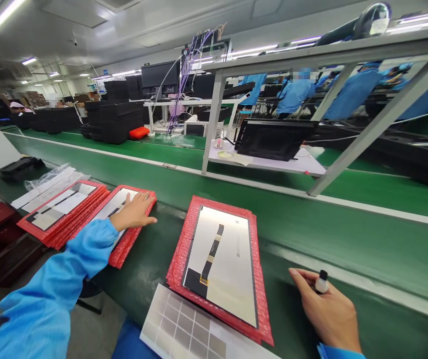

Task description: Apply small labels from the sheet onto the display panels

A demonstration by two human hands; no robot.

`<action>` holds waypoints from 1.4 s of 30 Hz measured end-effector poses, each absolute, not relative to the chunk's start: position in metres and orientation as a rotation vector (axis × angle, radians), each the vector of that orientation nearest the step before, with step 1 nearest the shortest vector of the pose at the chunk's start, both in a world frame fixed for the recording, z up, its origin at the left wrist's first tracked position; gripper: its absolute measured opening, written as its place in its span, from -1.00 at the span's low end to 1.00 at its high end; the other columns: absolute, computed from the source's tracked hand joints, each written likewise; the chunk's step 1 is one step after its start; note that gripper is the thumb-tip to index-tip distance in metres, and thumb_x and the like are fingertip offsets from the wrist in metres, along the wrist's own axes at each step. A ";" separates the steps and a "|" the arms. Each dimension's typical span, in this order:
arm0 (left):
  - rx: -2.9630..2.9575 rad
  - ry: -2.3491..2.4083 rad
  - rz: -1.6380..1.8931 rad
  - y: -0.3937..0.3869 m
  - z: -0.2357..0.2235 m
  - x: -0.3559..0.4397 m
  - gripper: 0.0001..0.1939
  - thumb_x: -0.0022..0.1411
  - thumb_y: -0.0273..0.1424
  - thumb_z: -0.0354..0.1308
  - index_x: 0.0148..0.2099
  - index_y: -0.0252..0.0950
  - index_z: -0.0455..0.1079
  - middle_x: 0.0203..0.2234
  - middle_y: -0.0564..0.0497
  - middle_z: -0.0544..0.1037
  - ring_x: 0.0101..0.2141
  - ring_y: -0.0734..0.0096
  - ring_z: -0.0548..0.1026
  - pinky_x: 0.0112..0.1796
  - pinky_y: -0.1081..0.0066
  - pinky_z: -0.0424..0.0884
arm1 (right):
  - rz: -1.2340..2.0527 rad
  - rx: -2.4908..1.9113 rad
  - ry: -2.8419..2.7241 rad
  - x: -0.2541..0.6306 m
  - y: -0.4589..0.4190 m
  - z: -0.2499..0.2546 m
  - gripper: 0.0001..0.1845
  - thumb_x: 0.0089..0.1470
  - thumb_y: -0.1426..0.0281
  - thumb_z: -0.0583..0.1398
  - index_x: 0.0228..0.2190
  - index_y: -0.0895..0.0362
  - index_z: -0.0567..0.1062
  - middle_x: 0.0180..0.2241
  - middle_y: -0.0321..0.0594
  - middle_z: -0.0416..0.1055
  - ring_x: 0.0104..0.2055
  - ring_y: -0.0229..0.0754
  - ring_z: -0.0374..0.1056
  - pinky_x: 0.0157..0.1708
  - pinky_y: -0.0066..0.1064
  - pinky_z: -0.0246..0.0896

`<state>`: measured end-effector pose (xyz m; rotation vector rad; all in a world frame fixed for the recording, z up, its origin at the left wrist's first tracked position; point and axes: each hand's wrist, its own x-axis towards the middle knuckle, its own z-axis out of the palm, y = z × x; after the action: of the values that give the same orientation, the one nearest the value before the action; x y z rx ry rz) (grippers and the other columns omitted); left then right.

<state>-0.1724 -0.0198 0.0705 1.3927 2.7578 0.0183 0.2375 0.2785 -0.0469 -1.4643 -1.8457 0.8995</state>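
My left hand (135,210) rests with fingers spread on a display panel (120,199), which lies on a stack of red bubble-wrap sleeves (131,244). In front of me, another panel (228,269) lies back side up on red bubble wrap (178,249); a dark flex cable (213,254) with tan bands runs along its middle. To the right of it, my right hand (329,314) is closed around a small white cylinder with a black top (322,282), perhaps a pen or small bottle; its lower part is hidden in the fingers.
A sheet of grey square labels (184,324) sticks out under the middle stack. At left are another panel stack (64,204) and clear plastic (49,177). A white-framed shelf (214,119) with a black monitor (277,139) stands on the green bench (385,239). Blue-clad people sit beyond.
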 end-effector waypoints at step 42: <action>2.603 1.923 0.627 -0.104 -0.047 0.047 -0.59 0.41 -0.32 0.20 0.24 -0.26 0.47 0.25 -0.07 0.52 0.30 0.22 0.42 0.48 0.21 -0.08 | 0.258 -1.311 -2.130 0.384 0.130 -0.027 -0.58 0.30 0.05 0.20 -0.15 0.09 0.69 -0.02 0.02 0.64 -0.04 0.17 0.60 -0.06 -0.09 0.52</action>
<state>0.0471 -0.1044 -0.0471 2.6030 1.9226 0.6273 0.3836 0.1302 -0.0273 -1.3110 -2.1300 0.2576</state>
